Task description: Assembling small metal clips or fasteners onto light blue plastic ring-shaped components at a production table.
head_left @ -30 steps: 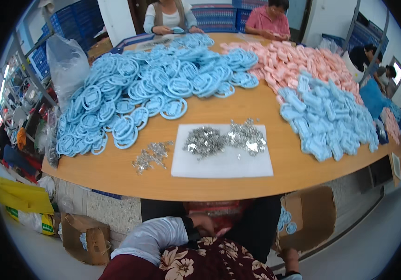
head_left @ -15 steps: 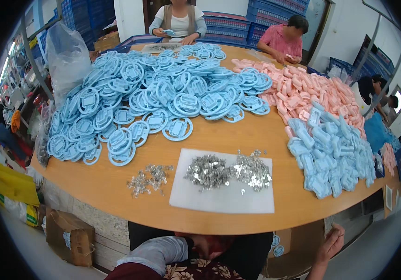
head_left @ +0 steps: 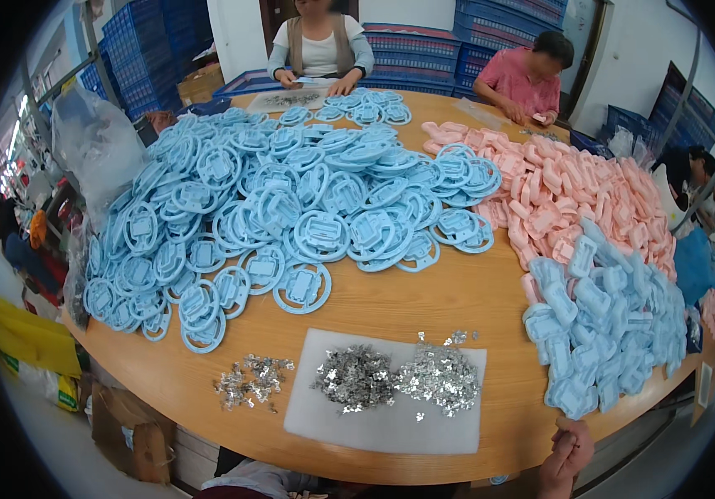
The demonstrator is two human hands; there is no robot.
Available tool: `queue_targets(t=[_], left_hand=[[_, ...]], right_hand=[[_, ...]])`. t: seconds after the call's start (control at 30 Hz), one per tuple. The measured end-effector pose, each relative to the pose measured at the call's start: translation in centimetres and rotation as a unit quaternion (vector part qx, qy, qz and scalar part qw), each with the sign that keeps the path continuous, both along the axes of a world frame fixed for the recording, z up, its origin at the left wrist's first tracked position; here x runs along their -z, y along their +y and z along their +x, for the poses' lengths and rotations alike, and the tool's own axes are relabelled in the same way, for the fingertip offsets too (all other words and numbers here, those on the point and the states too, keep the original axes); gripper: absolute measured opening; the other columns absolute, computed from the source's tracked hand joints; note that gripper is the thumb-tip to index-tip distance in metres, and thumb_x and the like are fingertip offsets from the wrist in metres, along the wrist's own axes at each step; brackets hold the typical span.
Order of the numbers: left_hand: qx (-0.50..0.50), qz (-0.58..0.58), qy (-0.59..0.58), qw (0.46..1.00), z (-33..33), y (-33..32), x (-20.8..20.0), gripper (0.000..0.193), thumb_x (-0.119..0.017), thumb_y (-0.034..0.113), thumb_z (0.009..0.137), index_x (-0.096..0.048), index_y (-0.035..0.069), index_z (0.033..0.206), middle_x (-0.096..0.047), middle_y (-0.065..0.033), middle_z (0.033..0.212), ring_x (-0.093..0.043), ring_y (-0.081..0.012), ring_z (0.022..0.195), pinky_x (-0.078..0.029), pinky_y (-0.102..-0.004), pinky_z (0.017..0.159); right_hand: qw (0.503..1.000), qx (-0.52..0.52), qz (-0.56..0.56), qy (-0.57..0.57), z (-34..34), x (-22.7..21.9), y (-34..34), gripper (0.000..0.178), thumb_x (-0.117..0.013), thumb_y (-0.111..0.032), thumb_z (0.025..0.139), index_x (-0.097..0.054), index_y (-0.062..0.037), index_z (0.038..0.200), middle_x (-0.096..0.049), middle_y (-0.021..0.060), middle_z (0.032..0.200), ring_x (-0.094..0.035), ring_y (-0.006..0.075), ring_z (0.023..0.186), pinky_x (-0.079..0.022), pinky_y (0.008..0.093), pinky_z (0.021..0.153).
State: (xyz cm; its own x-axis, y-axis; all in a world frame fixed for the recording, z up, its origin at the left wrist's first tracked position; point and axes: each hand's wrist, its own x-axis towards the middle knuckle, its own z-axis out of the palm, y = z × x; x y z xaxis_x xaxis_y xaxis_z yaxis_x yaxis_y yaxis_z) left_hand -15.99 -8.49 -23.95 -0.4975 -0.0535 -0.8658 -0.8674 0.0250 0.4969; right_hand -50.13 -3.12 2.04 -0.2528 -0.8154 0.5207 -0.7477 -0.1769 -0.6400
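Observation:
My right hand (head_left: 567, 453) is at the table's near right edge, below a heap of light blue moulded plastic pieces (head_left: 603, 333). Its fingers are curled closed; whether anything is inside them is hidden. Of my left arm only a pale sleeve (head_left: 262, 479) shows at the lower edge, and the left hand is out of sight. In front of me a white foam sheet (head_left: 374, 437) bears two piles of small shiny metal parts (head_left: 356, 376). More loose metal parts (head_left: 253, 380) lie on the wood left of the sheet.
A large heap of light blue ring-shaped plastic parts (head_left: 278, 208) covers the table's far left. Pink plastic pieces (head_left: 574, 191) are heaped at the right. Two people sit across the table, one in a vest (head_left: 320, 46), one in a pink shirt (head_left: 511, 79). Blue crates (head_left: 411, 54) stand behind them.
The view has tipped, so the table and the foam sheet sit lower in it. My right hand has come up to the table's edge, its fingers still curled.

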Motion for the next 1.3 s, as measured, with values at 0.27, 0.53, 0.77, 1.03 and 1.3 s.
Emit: queue_targets(t=[0.27,0.53,0.77,1.03,1.3], left_hand=[[-0.038,-0.030,0.028,0.998,1.2,2.4,0.4,0.050,-0.059,0.038,0.095,-0.058,0.008,0.135,-0.063,-0.0161,0.129,-0.059,-0.0286,0.117,-0.045,-0.0379,0.099],[-0.089,-0.052,0.137,0.985,4.6,7.6,-3.1,0.047,-0.057,0.037,0.097,-0.060,0.007,0.133,-0.063,-0.0163,0.127,-0.059,-0.0290,0.115,-0.045,-0.0376,0.098],[-0.043,-0.160,0.278,0.946,10.1,10.2,-15.9,0.051,-0.053,0.039,0.102,-0.052,0.007,0.142,-0.060,-0.0170,0.135,-0.056,-0.0279,0.126,-0.043,-0.0379,0.106],[-0.201,-0.187,0.227,0.934,14.4,9.5,-30.8,0.033,-0.061,0.032,0.101,-0.069,0.003,0.117,-0.073,-0.0061,0.106,-0.066,-0.0129,0.099,-0.052,-0.0288,0.087],[-0.467,-0.386,0.217,0.765,20.5,-1.1,-33.7,0.018,-0.071,0.022,0.092,-0.071,0.005,0.095,-0.069,0.0008,0.081,-0.063,-0.0083,0.073,-0.051,-0.0240,0.071]], right_hand=[[0.995,-0.051,0.041,-0.070,2.5,3.3,3.1,0.026,-0.045,-0.019,0.104,-0.062,0.0004,0.101,-0.058,0.0071,0.074,-0.054,0.0119,0.062,-0.042,0.0266,0.057],[0.980,-0.131,0.097,-0.113,9.0,1.5,0.3,0.022,-0.046,-0.013,0.104,-0.062,0.0011,0.098,-0.059,0.0066,0.071,-0.057,0.0145,0.063,-0.045,0.0288,0.060],[0.963,-0.132,0.097,-0.216,9.6,3.2,-0.8,0.027,-0.045,-0.018,0.107,-0.062,0.0002,0.096,-0.050,-0.0004,0.068,-0.046,0.0073,0.062,-0.039,0.0251,0.057],[0.943,-0.145,0.083,-0.287,9.0,5.9,-1.1,0.028,-0.046,-0.021,0.107,-0.061,-0.0016,0.094,-0.046,-0.0035,0.069,-0.041,0.0052,0.061,-0.034,0.0228,0.055],[0.947,-0.145,0.080,-0.276,8.9,6.8,-1.0,0.029,-0.048,-0.022,0.107,-0.065,-0.0010,0.096,-0.044,-0.0056,0.069,-0.039,0.0037,0.062,-0.033,0.0225,0.055]])
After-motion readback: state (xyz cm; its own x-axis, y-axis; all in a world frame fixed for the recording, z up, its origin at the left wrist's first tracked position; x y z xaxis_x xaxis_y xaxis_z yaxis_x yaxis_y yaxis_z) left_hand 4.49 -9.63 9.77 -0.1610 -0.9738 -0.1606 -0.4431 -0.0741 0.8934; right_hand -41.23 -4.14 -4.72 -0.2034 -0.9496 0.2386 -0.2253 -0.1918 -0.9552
